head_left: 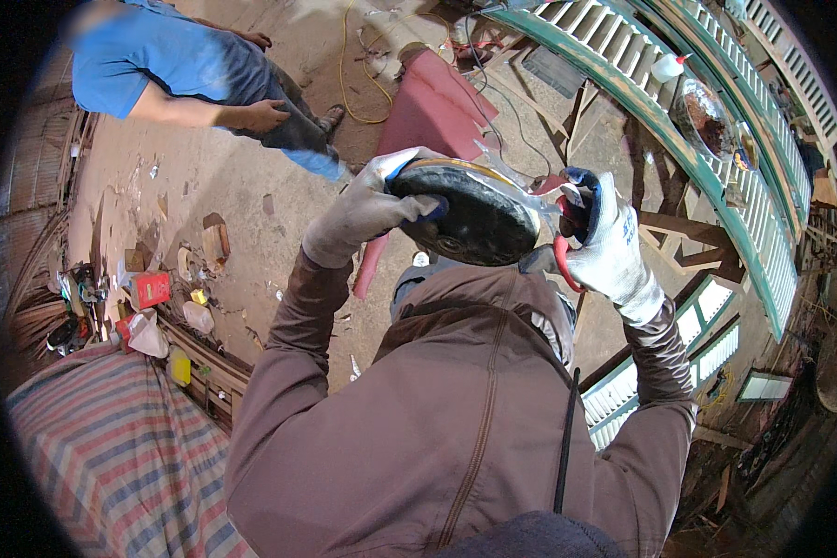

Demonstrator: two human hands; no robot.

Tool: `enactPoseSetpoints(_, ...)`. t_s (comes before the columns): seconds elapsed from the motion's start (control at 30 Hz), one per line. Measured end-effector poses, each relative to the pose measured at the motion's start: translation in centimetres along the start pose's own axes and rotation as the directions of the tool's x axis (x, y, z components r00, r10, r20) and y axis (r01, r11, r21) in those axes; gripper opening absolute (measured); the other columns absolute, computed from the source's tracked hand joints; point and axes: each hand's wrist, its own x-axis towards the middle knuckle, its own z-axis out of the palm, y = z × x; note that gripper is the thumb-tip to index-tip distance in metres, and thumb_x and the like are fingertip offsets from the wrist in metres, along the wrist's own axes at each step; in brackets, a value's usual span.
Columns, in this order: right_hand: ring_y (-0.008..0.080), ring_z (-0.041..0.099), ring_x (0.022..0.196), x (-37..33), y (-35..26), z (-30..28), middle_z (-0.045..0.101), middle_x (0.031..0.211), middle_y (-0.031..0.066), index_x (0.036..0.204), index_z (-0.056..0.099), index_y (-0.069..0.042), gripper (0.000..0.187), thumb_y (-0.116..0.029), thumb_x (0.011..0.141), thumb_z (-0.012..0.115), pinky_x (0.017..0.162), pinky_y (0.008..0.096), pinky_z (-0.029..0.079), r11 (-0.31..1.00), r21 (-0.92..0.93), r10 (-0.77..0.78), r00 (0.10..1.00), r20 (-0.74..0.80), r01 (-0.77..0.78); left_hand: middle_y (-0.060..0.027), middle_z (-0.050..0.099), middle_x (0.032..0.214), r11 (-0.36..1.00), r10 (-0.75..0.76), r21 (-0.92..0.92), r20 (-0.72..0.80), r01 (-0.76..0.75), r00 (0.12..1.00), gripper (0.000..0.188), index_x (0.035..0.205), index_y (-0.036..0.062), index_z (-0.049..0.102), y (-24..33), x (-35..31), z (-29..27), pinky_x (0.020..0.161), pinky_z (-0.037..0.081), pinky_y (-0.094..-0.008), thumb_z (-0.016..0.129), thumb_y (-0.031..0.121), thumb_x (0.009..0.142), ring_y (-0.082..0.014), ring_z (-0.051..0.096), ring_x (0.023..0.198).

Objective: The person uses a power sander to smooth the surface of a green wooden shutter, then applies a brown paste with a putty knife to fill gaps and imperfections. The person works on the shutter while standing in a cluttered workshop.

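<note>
My left hand (372, 206), in a whitish work glove, grips the left edge of a round, thick black disc (470, 214). The disc has a dusty, smudged face and a yellowish rim, and is tilted toward me; its exact kind is unclear. My right hand (614, 242), gloved too, is closed at the disc's right side around a tool with a curved red handle (564, 264). The fingers hide most of that tool, so its kind does not show. A crumpled, shiny clear strip (516, 177) runs along the disc's upper right edge toward my right hand.
A person in a blue shirt (186, 65) stands at the upper left. Red sheeting (442, 107) lies ahead, near a yellow cord (346, 70). Green-and-white louvred panels (656, 121) rest on wooden supports at right, carrying a white bottle (668, 67). Striped cloth (130, 446) covers something lower left.
</note>
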Motion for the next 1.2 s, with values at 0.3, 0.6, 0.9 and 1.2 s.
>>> enactPoseSetpoints(0.3, 0.0345, 0.068, 0.084, 0.4, -1.9, -0.4, 0.064, 0.097, 0.0183, 0.129, 0.05, 0.003, 0.069, -0.003, 0.065, 0.074, 0.074, 0.041, 0.054, 0.993, -0.031, 0.115, 0.991, 0.062, -0.113, -0.0044, 0.069, 0.115, 0.999, -0.02, 0.03, 0.029, 0.019, 0.999, 0.046, 0.126, -0.0012, 0.062, -0.6, -0.6, 0.1, 0.095, 0.051, -0.0289, 0.079, 0.014, 0.085, -0.0104, 0.061, 0.105)
enactPoseSetpoints(0.6, 0.032, 0.068, 0.077, -0.1, -1.8, -0.5, 0.067, 0.093, 0.0141, 0.127, 0.054, 0.0, 0.067, -0.005, 0.064, 0.075, 0.071, 0.0401, 0.053, 0.988, 0.01, 0.153, 0.983, 0.1, -0.155, -0.0058, 0.069, 0.112, 0.993, -0.012, 0.114, 0.032, 0.008, 0.999, 0.045, 0.125, -0.0018, 0.062, -0.9, -0.7, -0.5, 0.083, 0.059, -0.0311, 0.077, 0.005, 0.084, -0.0139, 0.066, 0.098)
enactPoseSetpoints(0.9, 0.0288, 0.069, 0.063, 0.0, -1.8, -0.1, 0.069, 0.076, 0.0078, 0.121, 0.055, -0.005, 0.057, -0.02, 0.071, 0.078, 0.06, 0.039, 0.054, 0.998, -0.039, 0.05, 0.998, 0.031, -0.049, -0.0072, 0.073, 0.104, 0.973, 0.131, 0.182, 0.066, -0.141, 0.989, 0.038, 0.122, -0.0031, 0.065, -1.1, -0.5, 0.0, 0.078, 0.06, -0.0272, 0.076, 0.003, 0.086, -0.0092, 0.067, 0.091)
enactPoseSetpoints(1.2, 0.0248, 0.068, 0.062, -1.0, 0.0, 0.0, 0.068, 0.077, 0.0075, 0.132, 0.052, -0.008, 0.061, -0.014, 0.075, 0.074, 0.06, 0.0367, 0.053, 0.994, -0.049, 0.095, 0.995, 0.003, -0.094, -0.0068, 0.072, 0.108, 0.937, 0.096, 0.321, 0.15, -0.141, 0.984, 0.046, 0.118, -0.0034, 0.067, -1.0, 0.2, 0.0, 0.087, 0.056, -0.0303, 0.083, 0.008, 0.076, -0.0133, 0.067, 0.097)
